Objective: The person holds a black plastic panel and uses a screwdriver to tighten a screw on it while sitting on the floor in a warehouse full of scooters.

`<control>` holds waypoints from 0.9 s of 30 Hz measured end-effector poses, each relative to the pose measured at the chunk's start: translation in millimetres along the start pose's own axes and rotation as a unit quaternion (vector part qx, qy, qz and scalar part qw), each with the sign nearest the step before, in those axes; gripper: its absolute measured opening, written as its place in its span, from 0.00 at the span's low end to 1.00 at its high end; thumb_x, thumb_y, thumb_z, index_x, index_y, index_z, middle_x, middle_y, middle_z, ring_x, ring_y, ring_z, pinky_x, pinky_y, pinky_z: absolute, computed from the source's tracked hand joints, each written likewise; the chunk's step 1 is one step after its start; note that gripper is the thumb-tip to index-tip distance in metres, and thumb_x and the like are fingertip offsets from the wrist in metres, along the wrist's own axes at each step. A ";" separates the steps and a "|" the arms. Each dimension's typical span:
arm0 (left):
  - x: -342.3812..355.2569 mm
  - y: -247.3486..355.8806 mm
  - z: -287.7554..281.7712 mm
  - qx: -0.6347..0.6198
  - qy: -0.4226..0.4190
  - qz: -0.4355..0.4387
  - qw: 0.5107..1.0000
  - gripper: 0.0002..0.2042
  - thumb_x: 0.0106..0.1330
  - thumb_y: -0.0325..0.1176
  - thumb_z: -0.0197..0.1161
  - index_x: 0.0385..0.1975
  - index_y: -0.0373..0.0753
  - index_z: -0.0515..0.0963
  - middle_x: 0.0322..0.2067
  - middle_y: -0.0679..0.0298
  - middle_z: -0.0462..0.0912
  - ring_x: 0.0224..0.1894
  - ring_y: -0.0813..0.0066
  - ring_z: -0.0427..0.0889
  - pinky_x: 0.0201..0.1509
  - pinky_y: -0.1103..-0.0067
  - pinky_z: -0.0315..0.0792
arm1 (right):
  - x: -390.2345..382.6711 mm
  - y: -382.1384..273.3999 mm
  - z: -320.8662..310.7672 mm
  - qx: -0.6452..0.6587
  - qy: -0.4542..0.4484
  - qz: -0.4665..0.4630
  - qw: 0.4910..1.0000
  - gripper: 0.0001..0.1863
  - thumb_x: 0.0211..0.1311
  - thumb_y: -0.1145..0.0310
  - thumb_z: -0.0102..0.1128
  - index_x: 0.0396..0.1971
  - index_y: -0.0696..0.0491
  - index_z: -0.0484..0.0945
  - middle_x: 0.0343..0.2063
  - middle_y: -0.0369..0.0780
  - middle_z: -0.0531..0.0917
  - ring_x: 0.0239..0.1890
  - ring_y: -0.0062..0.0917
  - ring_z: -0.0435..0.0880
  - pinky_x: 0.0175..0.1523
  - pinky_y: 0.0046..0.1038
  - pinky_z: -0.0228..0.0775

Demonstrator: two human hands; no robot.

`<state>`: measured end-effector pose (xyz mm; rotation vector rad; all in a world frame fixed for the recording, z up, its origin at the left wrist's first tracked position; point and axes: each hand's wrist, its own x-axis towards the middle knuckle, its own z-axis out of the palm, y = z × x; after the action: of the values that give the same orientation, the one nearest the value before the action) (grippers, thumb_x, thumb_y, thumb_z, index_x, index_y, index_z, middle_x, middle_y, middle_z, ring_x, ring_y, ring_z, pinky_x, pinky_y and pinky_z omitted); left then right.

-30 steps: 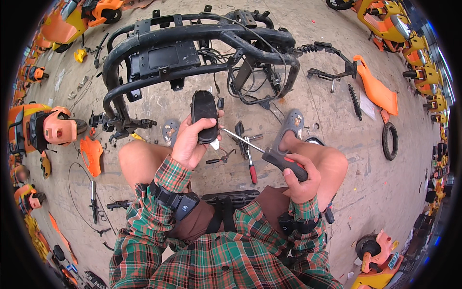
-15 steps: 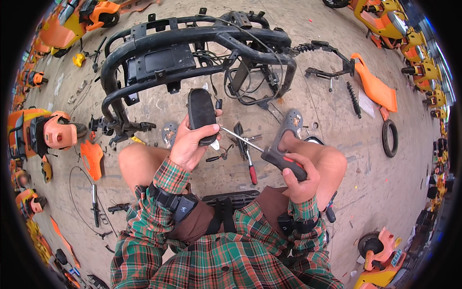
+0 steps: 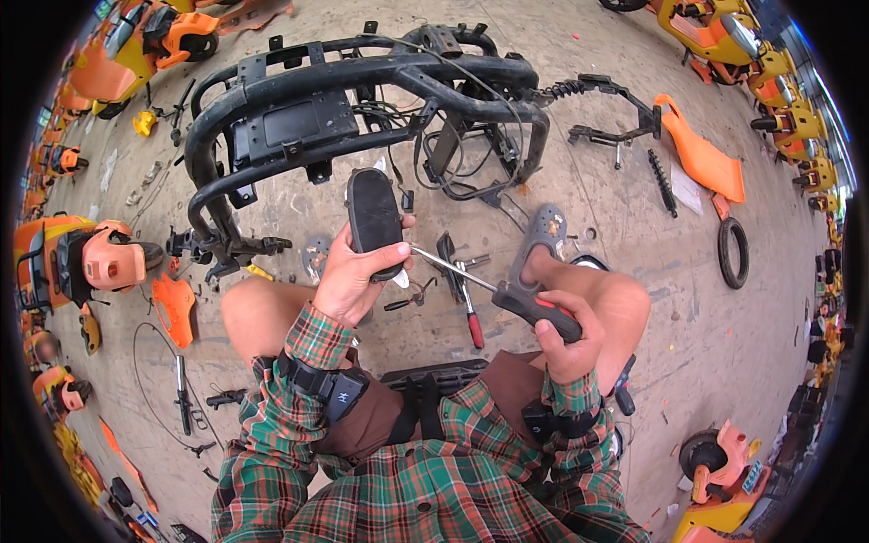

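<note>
My left hand [image 3: 353,282] is closed round a long black oval part [image 3: 375,215] with a flat dark face and rounded ends; its exact kind does not show. A bit of white shows at its lower end. My right hand [image 3: 568,337] grips the thick grey-and-red handle of a screwdriver [image 3: 525,303]. The screwdriver's shaft points up and left, its tip at the right edge of the black part beside my left thumb. I cannot tell whether the tip touches it. Below them on the floor lies a tool with a red handle [image 3: 474,328].
A black scooter frame [image 3: 308,81] with cables lies ahead. Toward the right are a shock absorber [image 3: 662,183], an orange panel [image 3: 701,154] and a tyre [image 3: 733,253]. An orange cover [image 3: 174,308] lies left. Orange and yellow scooters [image 3: 109,262] stand around the edges.
The whole view has shifted slightly. Both hands keep their grips, and the screwdriver tip stays beside the black part with almost no movement.
</note>
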<state>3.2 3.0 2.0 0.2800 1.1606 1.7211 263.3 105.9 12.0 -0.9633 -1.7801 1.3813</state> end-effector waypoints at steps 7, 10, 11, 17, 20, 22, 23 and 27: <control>0.2 -1.4 -2.2 -0.016 -0.006 0.001 1.000 0.20 0.58 0.20 0.64 0.51 0.33 0.69 0.48 0.58 0.77 0.38 0.72 0.80 0.41 0.76 0.77 | -0.2 -0.1 0.5 0.001 0.003 0.004 1.000 0.16 0.49 0.71 0.63 0.39 0.61 0.79 0.29 0.40 0.83 0.30 0.18 0.80 0.38 0.19 0.71; 0.7 -2.6 -2.6 -0.025 0.005 0.007 1.000 0.20 0.58 0.20 0.64 0.51 0.33 0.69 0.48 0.58 0.77 0.40 0.71 0.80 0.42 0.75 0.77 | 0.0 0.6 0.5 0.003 0.000 0.005 1.000 0.16 0.49 0.71 0.64 0.39 0.61 0.79 0.29 0.40 0.83 0.31 0.18 0.79 0.38 0.19 0.71; 0.8 -2.8 -2.9 -0.024 0.009 0.006 1.000 0.21 0.57 0.20 0.64 0.51 0.33 0.69 0.48 0.58 0.77 0.39 0.71 0.80 0.42 0.75 0.77 | -0.3 0.9 0.1 0.003 0.000 0.005 1.000 0.16 0.49 0.71 0.64 0.39 0.61 0.79 0.29 0.40 0.83 0.31 0.18 0.79 0.38 0.19 0.71; -1.1 2.7 -3.2 0.011 -0.016 -0.004 1.000 0.22 0.56 0.18 0.65 0.50 0.33 0.68 0.47 0.57 0.77 0.37 0.70 0.81 0.41 0.75 0.78 | -1.2 6.2 -5.9 0.071 0.030 0.031 0.997 0.18 0.50 0.70 0.65 0.42 0.61 0.76 0.34 0.40 0.82 0.35 0.18 0.78 0.43 0.19 0.70; -2.5 4.2 -2.9 0.025 -0.051 -0.018 0.998 0.22 0.55 0.17 0.65 0.50 0.32 0.68 0.46 0.55 0.77 0.36 0.70 0.82 0.38 0.76 0.78 | 1.9 18.6 -12.2 0.110 0.043 0.016 0.993 0.19 0.53 0.65 0.65 0.41 0.62 0.74 0.30 0.38 0.80 0.28 0.16 0.76 0.35 0.17 0.68; -3.3 5.2 -1.0 0.033 -0.063 -0.034 0.997 0.23 0.54 0.17 0.66 0.50 0.32 0.68 0.46 0.55 0.77 0.36 0.70 0.82 0.37 0.77 0.78 | 2.4 18.0 -13.0 0.173 0.044 0.028 0.983 0.19 0.55 0.64 0.63 0.41 0.63 0.74 0.27 0.38 0.80 0.24 0.15 0.74 0.30 0.16 0.65; -3.3 5.4 0.0 0.047 -0.066 -0.057 0.995 0.24 0.53 0.17 0.66 0.50 0.32 0.67 0.45 0.54 0.78 0.35 0.70 0.82 0.36 0.77 0.78 | 3.2 16.0 -12.8 0.236 0.044 0.037 0.970 0.20 0.58 0.62 0.62 0.41 0.64 0.74 0.25 0.38 0.79 0.19 0.15 0.71 0.25 0.16 0.63; -4.7 6.9 1.0 0.083 -0.116 -0.097 0.985 0.28 0.51 0.16 0.68 0.53 0.33 0.66 0.44 0.54 0.80 0.36 0.69 0.84 0.39 0.77 0.80 | 8.2 12.2 -9.9 0.251 0.107 0.020 0.962 0.23 0.64 0.55 0.53 0.39 0.65 0.73 0.17 0.36 0.73 0.14 0.14 0.65 0.18 0.17 0.56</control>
<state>2.0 -0.6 9.5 0.4425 1.1209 1.3851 269.4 119.7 2.7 -0.8320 -1.1727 1.5824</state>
